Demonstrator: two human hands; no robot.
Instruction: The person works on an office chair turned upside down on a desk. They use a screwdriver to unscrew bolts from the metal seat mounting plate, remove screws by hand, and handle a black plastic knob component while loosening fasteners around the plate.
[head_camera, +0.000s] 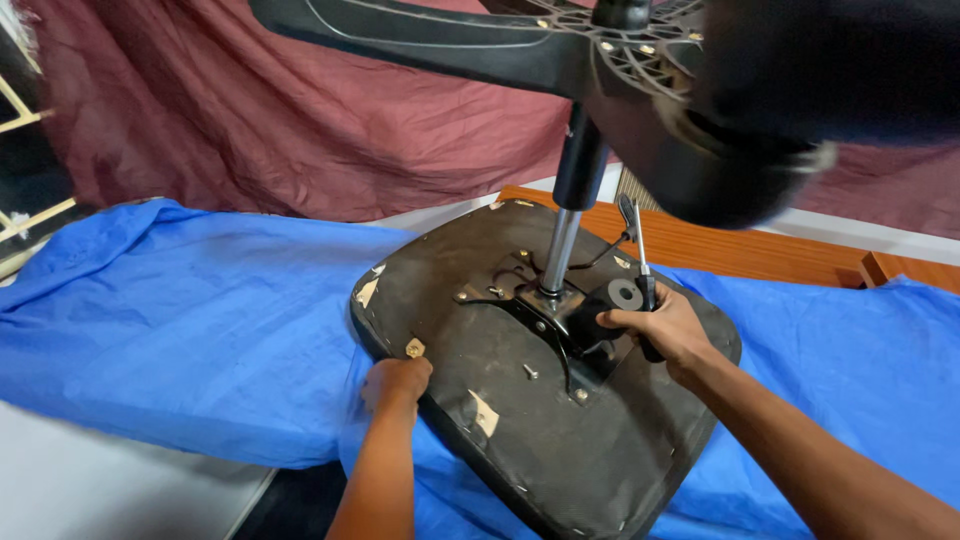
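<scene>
L hand (397, 381) curled, gripping near edge of upturned chair seat (520, 450), which lies on blue cloth (180, 320) over the counter (740, 245). R hand (662, 328) closed on screwdriver (640, 262), by black mechanism plate (560, 325) at seat centre. Gas cylinder (570, 215) rises upright; wheel base (480, 45) beyond, top.

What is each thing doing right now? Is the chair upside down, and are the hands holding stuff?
Chair seat: upside down on the blue cloth, underside up.
Gas cylinder: upright, fixed in the metal plate.
Metal plate: fixed to the seat's underside.
Chair base: up in the air, atop the cylinder.
Left hand: gripping the seat's edge.
Right hand: closed around a screwdriver, tip up.
Blue cloth: spread out, wrinkled.
</scene>
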